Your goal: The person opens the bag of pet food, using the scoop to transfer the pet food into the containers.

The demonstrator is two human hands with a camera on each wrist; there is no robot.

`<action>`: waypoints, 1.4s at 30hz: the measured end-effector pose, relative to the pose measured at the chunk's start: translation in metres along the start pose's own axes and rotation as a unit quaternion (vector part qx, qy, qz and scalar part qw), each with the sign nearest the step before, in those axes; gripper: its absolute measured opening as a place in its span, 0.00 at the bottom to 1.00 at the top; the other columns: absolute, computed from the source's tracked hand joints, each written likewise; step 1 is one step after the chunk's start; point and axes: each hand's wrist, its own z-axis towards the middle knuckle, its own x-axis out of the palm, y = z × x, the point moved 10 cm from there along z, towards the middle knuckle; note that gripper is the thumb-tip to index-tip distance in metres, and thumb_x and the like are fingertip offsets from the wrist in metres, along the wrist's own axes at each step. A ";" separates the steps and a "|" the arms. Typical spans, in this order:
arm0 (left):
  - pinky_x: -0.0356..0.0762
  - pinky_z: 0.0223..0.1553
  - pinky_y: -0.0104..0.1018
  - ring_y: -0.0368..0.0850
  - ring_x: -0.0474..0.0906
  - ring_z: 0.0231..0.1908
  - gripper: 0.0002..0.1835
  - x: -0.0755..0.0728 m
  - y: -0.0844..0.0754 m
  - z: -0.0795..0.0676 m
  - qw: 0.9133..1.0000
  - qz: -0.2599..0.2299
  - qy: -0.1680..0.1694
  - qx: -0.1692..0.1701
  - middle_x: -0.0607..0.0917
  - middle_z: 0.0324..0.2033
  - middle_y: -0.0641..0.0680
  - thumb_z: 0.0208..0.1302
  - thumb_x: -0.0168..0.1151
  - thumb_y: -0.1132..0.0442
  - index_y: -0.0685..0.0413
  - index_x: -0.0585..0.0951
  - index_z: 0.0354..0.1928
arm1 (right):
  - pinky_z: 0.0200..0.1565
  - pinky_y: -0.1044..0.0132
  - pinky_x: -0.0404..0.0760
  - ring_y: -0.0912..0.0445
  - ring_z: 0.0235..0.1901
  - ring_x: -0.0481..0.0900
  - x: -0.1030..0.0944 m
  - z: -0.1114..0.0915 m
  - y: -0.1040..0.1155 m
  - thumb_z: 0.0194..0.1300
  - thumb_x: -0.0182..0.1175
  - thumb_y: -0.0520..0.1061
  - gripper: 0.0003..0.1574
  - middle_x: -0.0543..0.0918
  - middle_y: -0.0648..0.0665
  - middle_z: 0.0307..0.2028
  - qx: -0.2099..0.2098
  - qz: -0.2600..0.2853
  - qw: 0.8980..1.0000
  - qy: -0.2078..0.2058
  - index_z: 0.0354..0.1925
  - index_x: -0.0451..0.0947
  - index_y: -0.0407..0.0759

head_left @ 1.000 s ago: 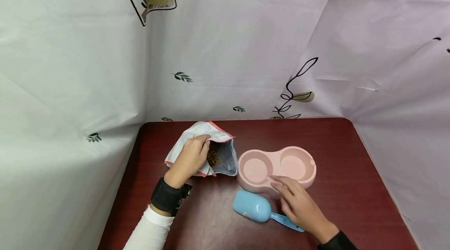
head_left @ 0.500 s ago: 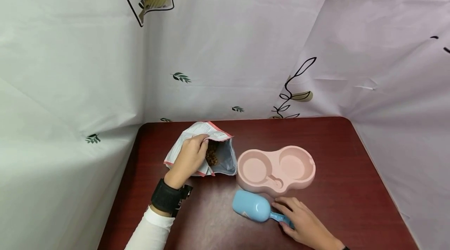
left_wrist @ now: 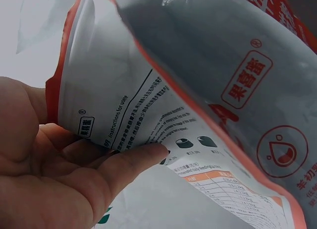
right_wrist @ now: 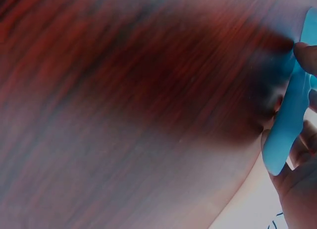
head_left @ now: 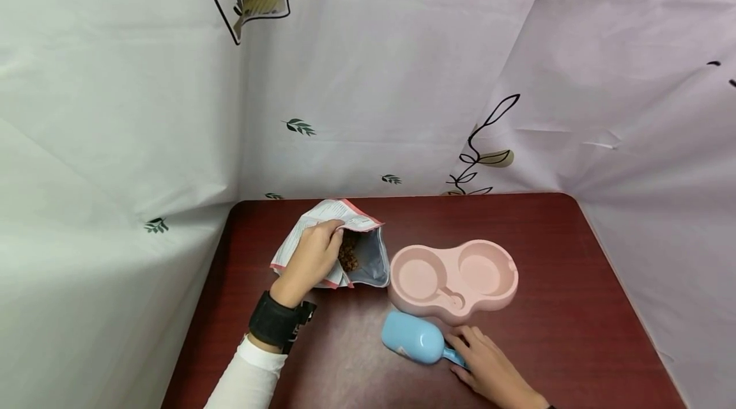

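L hand (head_left: 313, 252) clamped on raised upper lip of open bag (head_left: 328, 211), thumb & fingers pinching it; brown kibble (head_left: 348, 254) shows in bag mouth, approx 3 o'clock from that hand. R hand (head_left: 489, 367) has thumb & fingers closed round blue scoop (head_left: 416, 339) by its handle, scoop head at 10 o'clock from grip, on tbl (head_left: 552, 332). Pink dbl bowl (head_left: 454, 273) at 11 o'clock from R hand, just beside bag mouth.

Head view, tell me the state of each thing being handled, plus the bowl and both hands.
Bag, open, contents showing.
Brown pieces, loose inside the bag.
Pink double bowl, upright, both round wells empty.
Blue scoop, outside the bag, handle gripped.
Left hand, holding the bag near its mouth.
Right hand, gripping the scoop's handle.
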 end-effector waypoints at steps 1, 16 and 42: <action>0.81 0.43 0.44 0.48 0.83 0.40 0.13 0.000 0.000 0.000 1.000 0.001 0.001 -0.001 0.89 0.46 0.61 0.77 0.55 0.67 0.63 0.85 0.55 | 0.38 0.62 0.75 0.60 0.40 0.70 0.000 0.001 0.001 0.43 0.84 0.51 0.38 0.77 0.53 0.45 -0.003 -0.002 1.000 -0.002 0.53 0.82 0.46; 0.80 0.43 0.44 0.48 0.82 0.40 0.14 0.001 0.000 -0.001 1.000 -0.004 0.012 -0.009 0.89 0.48 0.63 0.78 0.54 0.67 0.64 0.84 0.57 | 0.37 0.67 0.74 0.62 0.37 0.70 -0.012 0.001 0.013 0.44 0.79 0.43 0.24 0.73 0.55 0.37 -0.026 0.006 0.999 -0.024 0.43 0.84 0.46; 0.78 0.37 0.41 0.45 0.79 0.32 0.15 0.003 0.001 0.001 1.000 0.004 0.013 0.000 0.89 0.42 0.61 0.77 0.54 0.67 0.65 0.84 0.58 | 0.33 0.85 0.66 0.77 0.29 0.68 -0.015 0.019 0.000 0.69 0.62 0.31 0.15 0.73 0.61 0.28 0.009 0.217 0.974 0.067 0.37 0.77 0.53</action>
